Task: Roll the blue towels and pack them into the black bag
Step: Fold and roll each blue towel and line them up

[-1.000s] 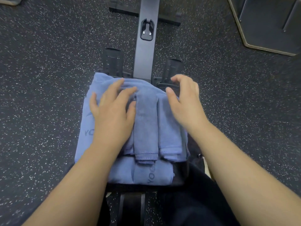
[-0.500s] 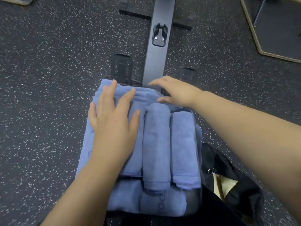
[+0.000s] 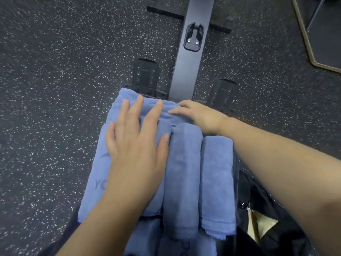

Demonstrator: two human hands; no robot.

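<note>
Blue towels [image 3: 184, 174] lie stacked on a dark seat, two of them rolled side by side. Left hand [image 3: 136, 145] presses flat, fingers spread, on the flat towel [image 3: 97, 167]. Right hand [image 3: 199, 115] rests on its far edge, fingers straight. Black bag [image 3: 276, 228] sits just right.

Gym, speckled black rubber flooring [image 3: 64, 89], rowing machine rail [image 3: 191, 67] with footrests [image 3: 145, 76]

Black bag [image 3: 265, 230] cut by bottom edge; left hand [image 3: 136, 150] covers flat towel's [image 3: 96, 174] lettering; right fingertips hidden.
</note>
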